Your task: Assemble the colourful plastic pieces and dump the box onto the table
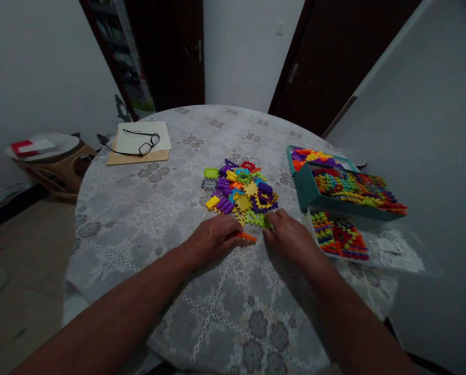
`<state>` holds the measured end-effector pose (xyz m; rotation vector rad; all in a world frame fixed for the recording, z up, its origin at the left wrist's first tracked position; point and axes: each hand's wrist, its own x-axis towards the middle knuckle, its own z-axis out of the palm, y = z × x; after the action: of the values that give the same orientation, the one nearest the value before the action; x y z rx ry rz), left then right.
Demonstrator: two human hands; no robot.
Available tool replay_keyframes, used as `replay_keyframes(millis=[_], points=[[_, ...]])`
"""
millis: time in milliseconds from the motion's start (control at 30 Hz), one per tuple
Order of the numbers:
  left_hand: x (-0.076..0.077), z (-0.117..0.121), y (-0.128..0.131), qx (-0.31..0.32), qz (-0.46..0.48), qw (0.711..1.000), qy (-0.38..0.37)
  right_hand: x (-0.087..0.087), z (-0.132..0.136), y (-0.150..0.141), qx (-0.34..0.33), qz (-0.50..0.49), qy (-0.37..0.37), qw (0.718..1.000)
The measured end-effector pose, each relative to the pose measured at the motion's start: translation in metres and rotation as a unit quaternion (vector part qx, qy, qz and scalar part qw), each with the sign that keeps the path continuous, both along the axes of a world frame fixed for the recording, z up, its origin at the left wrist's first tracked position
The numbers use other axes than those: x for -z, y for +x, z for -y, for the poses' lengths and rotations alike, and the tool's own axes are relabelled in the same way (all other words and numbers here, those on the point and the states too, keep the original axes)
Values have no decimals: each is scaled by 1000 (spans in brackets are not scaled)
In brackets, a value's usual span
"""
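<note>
My left hand (217,235) is closed around an orange toothed plastic building piece (247,237), which sticks out to the right of its fingertips. At the near right side of a heap of colourful building pieces (243,202), my right hand (286,234) pinches a lime-green piece (267,223), partly hidden by the fingers. The heap mixes purple and yellow tubes with flat notched squares in gold, grey, green, purple and blue. Both hands rest low over the patterned tablecloth (217,307).
On the right stand a teal box (309,190) full of coloured pieces and a clear plastic tray (368,235) holding coloured and white parts. Eyeglasses (145,149) lie on paper (164,133) at the far left. A stool (66,169) stands beyond the table's left edge.
</note>
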<state>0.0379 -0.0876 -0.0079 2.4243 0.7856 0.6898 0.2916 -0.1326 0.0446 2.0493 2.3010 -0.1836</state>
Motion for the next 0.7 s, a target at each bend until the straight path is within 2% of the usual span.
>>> replay_keyframes(millis=[133, 433, 533, 700], points=[[4, -1, -4, 50, 11, 999, 13, -2, -4, 11, -14, -14, -20, 1000], [5, -5, -5, 74, 6, 997, 28, -4, 5, 12, -19, 4, -32, 999], [4, -5, -6, 80, 4, 996, 32, -10, 6, 21, -34, -38, -52, 997], [5, -4, -7, 68, -2, 998, 18, -19, 8, 26, -145, -180, -105, 967]])
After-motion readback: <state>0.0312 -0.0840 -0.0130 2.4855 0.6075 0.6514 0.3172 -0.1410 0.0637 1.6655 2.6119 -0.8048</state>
